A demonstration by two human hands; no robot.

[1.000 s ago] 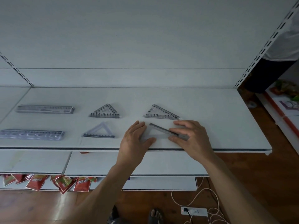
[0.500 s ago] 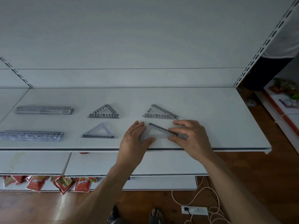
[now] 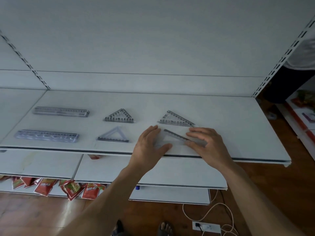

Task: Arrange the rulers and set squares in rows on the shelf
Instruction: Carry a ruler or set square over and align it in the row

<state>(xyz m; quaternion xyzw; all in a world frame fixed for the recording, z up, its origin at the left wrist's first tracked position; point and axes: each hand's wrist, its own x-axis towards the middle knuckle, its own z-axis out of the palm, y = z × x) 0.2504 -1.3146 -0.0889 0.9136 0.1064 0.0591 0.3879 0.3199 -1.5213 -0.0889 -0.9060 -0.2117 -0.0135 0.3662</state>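
Clear set square lies between the hands, long edge running far-left to near-right; left hand presses it straight-fingered, right hand pinches its end.

Near-right set square is clear plastic and mostly buried: left hand lies over its left corner and right hand covers the right end. Markings on the near ruler and far ruler are too smeary to read. Red packets sit half hidden under a lower shelf. A foot is cut off at the bottom edge.
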